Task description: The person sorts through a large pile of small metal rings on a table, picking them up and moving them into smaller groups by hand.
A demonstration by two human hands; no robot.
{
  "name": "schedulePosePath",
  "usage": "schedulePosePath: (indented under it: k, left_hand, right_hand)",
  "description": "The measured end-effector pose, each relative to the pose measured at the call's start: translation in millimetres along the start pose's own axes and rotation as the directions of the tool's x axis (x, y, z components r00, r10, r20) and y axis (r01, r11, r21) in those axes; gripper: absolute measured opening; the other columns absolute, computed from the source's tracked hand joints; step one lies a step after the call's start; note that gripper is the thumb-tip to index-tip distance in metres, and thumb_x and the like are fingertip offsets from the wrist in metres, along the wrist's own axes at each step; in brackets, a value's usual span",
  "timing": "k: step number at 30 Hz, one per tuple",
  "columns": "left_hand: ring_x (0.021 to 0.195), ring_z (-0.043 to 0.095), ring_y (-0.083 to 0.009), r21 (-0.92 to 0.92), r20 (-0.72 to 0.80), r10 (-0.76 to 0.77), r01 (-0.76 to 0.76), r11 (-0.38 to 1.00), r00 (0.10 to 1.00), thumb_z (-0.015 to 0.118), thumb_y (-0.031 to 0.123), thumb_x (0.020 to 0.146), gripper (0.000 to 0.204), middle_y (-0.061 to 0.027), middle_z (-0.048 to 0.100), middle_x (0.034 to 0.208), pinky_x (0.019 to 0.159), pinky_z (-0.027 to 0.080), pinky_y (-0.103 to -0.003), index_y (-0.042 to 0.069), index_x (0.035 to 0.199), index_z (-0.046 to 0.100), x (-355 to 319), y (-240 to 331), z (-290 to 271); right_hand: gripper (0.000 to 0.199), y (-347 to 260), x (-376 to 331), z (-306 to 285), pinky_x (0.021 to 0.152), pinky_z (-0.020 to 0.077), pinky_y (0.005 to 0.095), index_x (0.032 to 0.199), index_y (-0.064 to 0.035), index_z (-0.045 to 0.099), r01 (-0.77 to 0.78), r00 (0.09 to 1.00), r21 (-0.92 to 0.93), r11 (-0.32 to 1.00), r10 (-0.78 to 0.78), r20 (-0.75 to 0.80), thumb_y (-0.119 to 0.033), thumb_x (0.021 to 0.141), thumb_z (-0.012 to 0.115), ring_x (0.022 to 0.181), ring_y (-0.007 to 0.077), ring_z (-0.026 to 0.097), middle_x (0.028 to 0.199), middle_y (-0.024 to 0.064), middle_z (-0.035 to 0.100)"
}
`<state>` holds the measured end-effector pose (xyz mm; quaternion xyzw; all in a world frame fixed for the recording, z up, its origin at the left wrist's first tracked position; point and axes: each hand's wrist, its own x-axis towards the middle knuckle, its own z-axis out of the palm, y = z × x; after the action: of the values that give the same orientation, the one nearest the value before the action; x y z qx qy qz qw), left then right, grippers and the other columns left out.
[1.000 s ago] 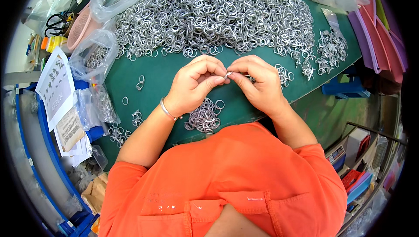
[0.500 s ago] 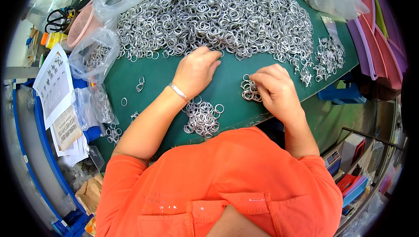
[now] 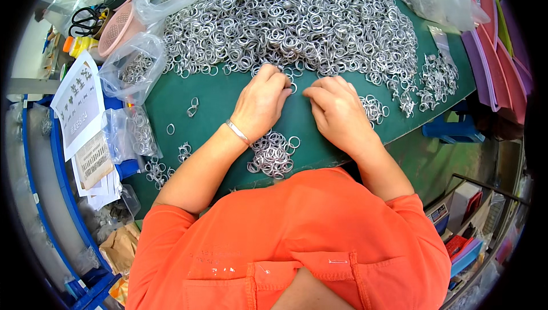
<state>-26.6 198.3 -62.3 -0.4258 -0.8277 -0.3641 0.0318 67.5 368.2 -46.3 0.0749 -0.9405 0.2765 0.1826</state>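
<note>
A large heap of silvery metal rings [image 3: 297, 19] covers the far part of the green table. At the heap's near edge is my left hand [image 3: 261, 100], its fingers curled and closed, with a metal ring [image 3: 293, 88] at its fingertips. My right hand [image 3: 341, 111] faces it a short way to the right, fingers bent and pressed together; whatever they may hold is hidden. Just beyond the right hand's outer side lies a small cluster of rings [image 3: 374, 109], partly covered by that hand. Another small pile of rings [image 3: 273, 155] sits near my left wrist, close to the table's near edge.
Small metal clasps [image 3: 437, 82] lie at the right. Left are a few loose rings [image 3: 170, 129], a plastic bag of parts [image 3: 140, 130], printed paper sheets [image 3: 80, 104], a pink basket [image 3: 121, 27] and black scissors [image 3: 85, 22]. Pink and purple bins [image 3: 496, 53] stand far right.
My right hand has moved left and away from me, off the small ring cluster toward my left hand. My left hand stays at the heap's edge. The view has shifted slightly.
</note>
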Motion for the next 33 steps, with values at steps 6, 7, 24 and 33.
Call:
schedulePosePath:
  k: [6,7,24,33]
  left_hand:
    - [0.079,0.060,-0.0301,0.005,0.020,-0.028,0.028,1.000,0.999,0.073,0.001,0.075,0.024,-0.0107,0.057,0.090,0.068,0.052,-0.037,0.004,0.096,0.063,0.6,-0.6,5.5]
    - [0.078,0.060,-0.0304,-0.036,0.013,-0.029,0.029,0.999,0.999,0.073,0.000,0.074,0.024,-0.0109,0.057,0.088,0.067,0.052,-0.036,0.004,0.095,0.063,-0.4,-1.4,3.9]
    - [0.071,0.065,-0.0162,-0.680,-0.535,-0.629,0.154,0.717,0.563,0.070,0.002,0.087,0.013,-0.0073,0.065,0.085,0.066,0.055,-0.027,-0.001,0.097,0.062,-47.7,-41.1,-190.9]
    - [0.086,0.064,-0.0225,-0.906,-0.328,-0.835,0.102,0.410,0.443,0.059,0.006,0.094,0.016,-0.0131,0.065,0.095,0.079,0.056,-0.035,-0.004,0.106,0.057,27.1,-181.4,-284.8]
  right_hand:
    - [0.014,-2.1,10.5,20.4,0.076,0.0451,0.0416,0.092,-0.0031,0.066,-0.018,1.000,-0.059,0.998,0.018,0.014,-0.006,0.080,0.061,0.085,0.0304,0.057,0.088,0.0102,0.059]
    - [0.013,-2.1,12.1,20.9,0.074,0.0455,0.0422,0.092,-0.0030,0.065,-0.012,1.000,-0.064,0.998,0.013,0.007,-0.006,0.080,0.060,0.084,0.0307,0.058,0.087,0.0111,0.059]
    - [0.024,-6.1,17.3,44.9,0.077,0.0445,0.0437,0.099,-0.0021,0.061,-0.003,1.000,-0.057,0.998,0.002,-0.031,-0.008,0.077,0.070,0.092,0.0324,0.055,0.100,0.0124,0.057]
    - [0.027,-4.8,16.5,45.5,0.077,0.0452,0.0448,0.100,-0.0022,0.060,-0.036,0.998,-0.060,0.998,0.033,-0.051,-0.009,0.076,0.071,0.092,0.0340,0.055,0.098,0.0138,0.056]
